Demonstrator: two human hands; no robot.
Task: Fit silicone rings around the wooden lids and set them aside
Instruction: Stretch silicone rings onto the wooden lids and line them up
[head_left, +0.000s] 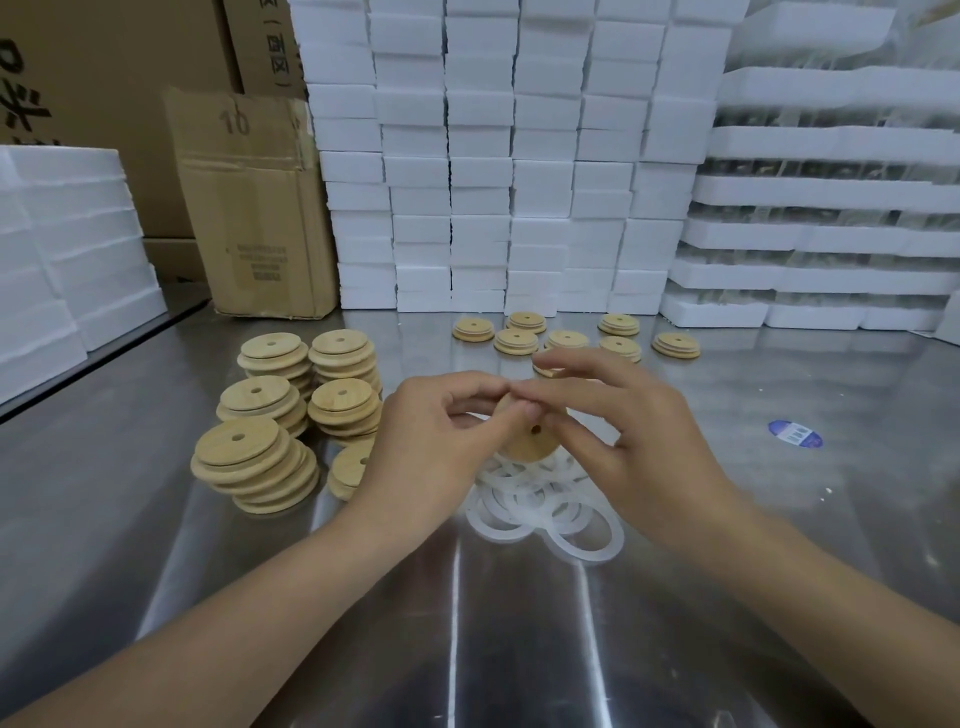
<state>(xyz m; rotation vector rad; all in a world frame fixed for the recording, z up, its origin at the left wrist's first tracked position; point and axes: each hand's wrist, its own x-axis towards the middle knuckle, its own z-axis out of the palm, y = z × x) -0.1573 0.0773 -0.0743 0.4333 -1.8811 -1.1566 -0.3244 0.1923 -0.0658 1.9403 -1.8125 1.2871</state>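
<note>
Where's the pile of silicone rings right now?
Head view, centre: silicone rings lie on the metal table, under the held lid, right of the lid stacks.

Steel table (519, 649) bore stacked wooden lids (291, 415) at left, silicone rings (545, 509) heaped centre, single lids (571, 335) behind, foam boxes (509, 208), cardboard box (254, 218), blue sticker (795, 434) right.

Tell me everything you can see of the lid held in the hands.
The lid is a round disc of pale wood with a small hole near its middle. It is held tilted above the pile of white rings on the steel table. The left hand and right hand pinch its upper edge, hiding much of it. Whether a ring is on it cannot be told.
</note>
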